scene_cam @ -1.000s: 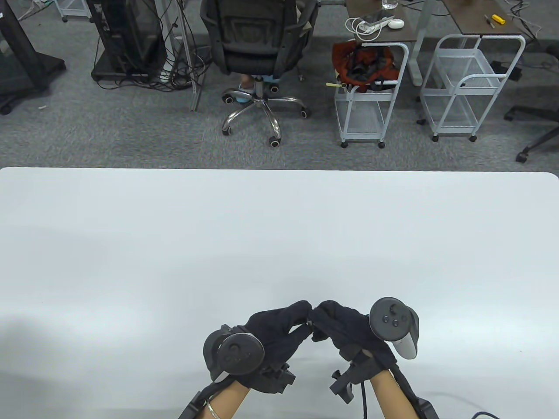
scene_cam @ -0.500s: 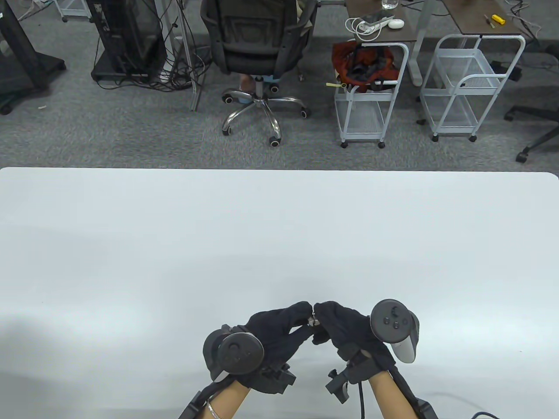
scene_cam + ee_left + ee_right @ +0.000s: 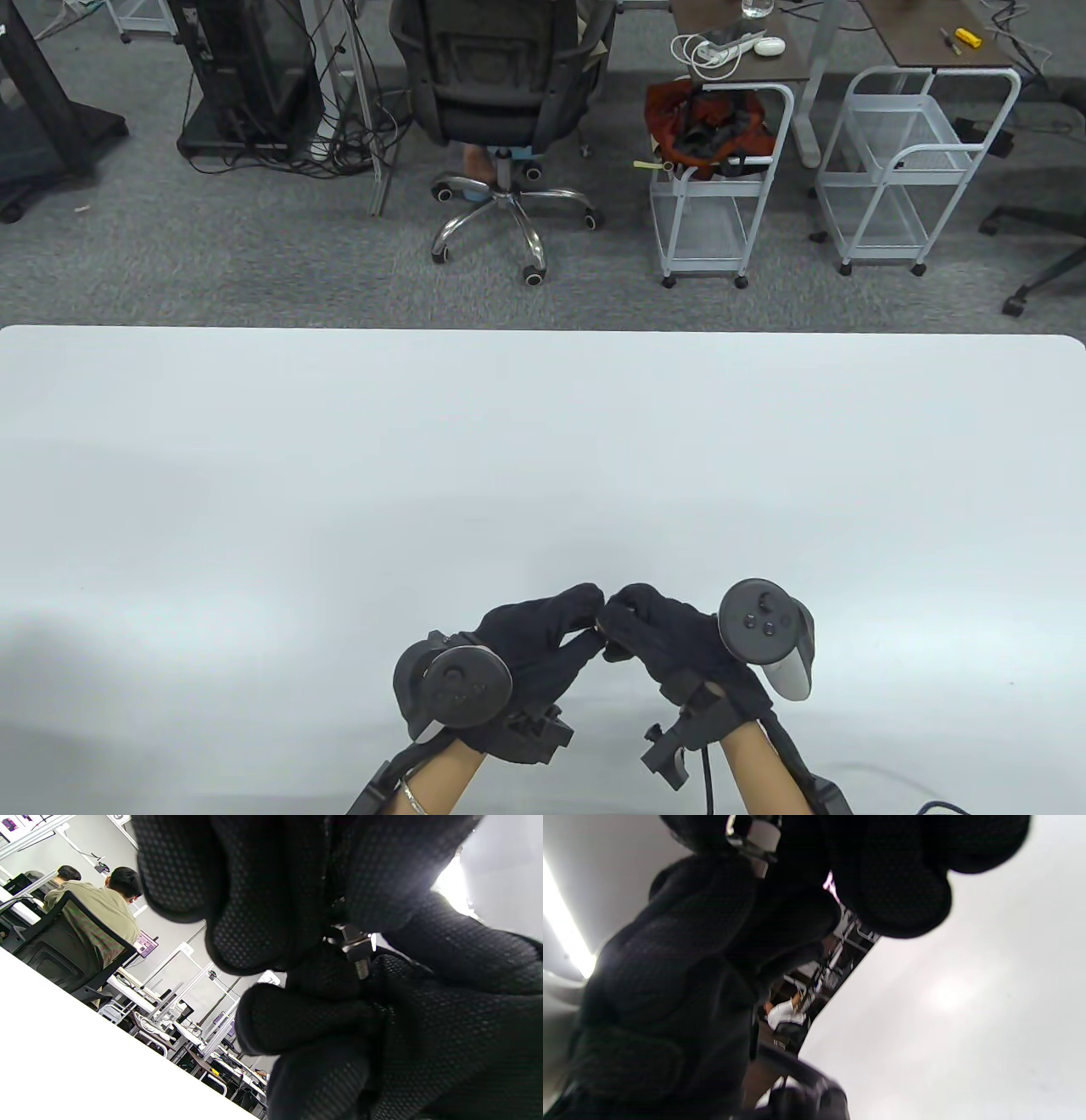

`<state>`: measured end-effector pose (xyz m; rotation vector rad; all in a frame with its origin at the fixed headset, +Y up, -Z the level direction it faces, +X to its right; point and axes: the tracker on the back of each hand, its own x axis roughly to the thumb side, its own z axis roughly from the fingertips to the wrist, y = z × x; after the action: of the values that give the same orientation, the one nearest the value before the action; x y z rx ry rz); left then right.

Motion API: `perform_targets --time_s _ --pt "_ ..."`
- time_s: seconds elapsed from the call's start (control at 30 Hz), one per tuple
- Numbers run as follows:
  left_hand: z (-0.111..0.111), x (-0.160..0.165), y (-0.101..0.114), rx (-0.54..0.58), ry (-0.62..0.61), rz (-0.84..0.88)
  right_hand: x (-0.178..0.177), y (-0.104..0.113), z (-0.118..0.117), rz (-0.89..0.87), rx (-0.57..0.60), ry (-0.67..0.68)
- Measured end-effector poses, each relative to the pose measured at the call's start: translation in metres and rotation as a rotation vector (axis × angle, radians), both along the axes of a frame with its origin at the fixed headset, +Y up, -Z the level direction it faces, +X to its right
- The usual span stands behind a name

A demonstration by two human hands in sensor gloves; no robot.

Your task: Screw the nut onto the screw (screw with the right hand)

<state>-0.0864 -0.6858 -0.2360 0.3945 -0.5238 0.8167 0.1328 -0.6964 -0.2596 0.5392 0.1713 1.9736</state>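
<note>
Two gloved hands are bunched together low on my feed, fingertips meeting just above the white tabletop [image 3: 543, 441] near its front edge. My left hand [image 3: 530, 632] is on the left of the table view, my right hand [image 3: 666, 632] just beside it, and the two touch at the fingertips, so from above the hardware is basically swallowed by black fabric.

The left wrist view is where I can actually see something. A small metal screw [image 3: 359, 968] pokes out between the gloves, its threaded end pointing down in that tilted picture, with the nut [image 3: 354, 938] sitting on it just above the bare threads. The left hand's fingers [image 3: 254, 921] are curled tight around the upper end, so that hand is clenched on the screw. The right hand's fingers [image 3: 424, 1005] press in around the nut from the lower right, gripping it as far as I can tell.

The right wrist view is blurry. A pale bit of metal shows at the top edge between dark fingertips [image 3: 891, 887], but I can't tell whether that's the nut or the screw there.

Each hand carries a tracker [image 3: 462, 683] on its back, the right one [image 3: 764, 624] tilted up toward the camera. An office chair [image 3: 501, 93] sits on the floor behind the tabletop.
</note>
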Motion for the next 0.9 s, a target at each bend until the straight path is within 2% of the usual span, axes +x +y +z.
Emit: perform_targets --time_s 0.07,0.13,0.37,0.43,0.5,0.6,0.73,0.8,0.9 --pt "0.0003 0.0006 0.0000 0.000 -0.003 -0.001 0.0007 -0.0005 -0.0005 -0.017 0.070 -0.084" --pt "0.0000 0.0018 -0.0008 -0.014 -0.023 0.012 0.0008 -0.0013 0.0008 -0.044 0.079 -0.154" --pt "0.0004 0.0007 0.0002 0.009 0.007 -0.024 0.0004 -0.0004 -0.0005 0.017 -0.004 0.005" --pt "0.0010 0.0015 0.0009 0.014 -0.001 -0.019 0.0007 -0.0011 -0.0005 -0.006 0.077 -0.105" --pt "0.0017 0.0027 0.0011 0.016 -0.013 -0.014 0.0006 -0.0023 0.0007 -0.035 0.080 -0.163" --pt "0.0010 0.0027 0.0004 0.009 -0.022 -0.009 0.0017 -0.0009 0.0008 -0.017 0.050 -0.121" --pt "-0.0004 0.0002 -0.0004 0.008 0.007 -0.019 -0.0009 0.0008 0.0000 0.026 -0.009 0.018" --pt "0.0008 0.0017 0.0003 0.010 -0.002 -0.015 0.0006 0.0003 -0.0004 0.008 0.071 -0.075" --pt "0.0020 0.0043 0.0008 0.014 -0.025 -0.011 0.0011 -0.0023 0.0009 -0.037 0.070 -0.161"
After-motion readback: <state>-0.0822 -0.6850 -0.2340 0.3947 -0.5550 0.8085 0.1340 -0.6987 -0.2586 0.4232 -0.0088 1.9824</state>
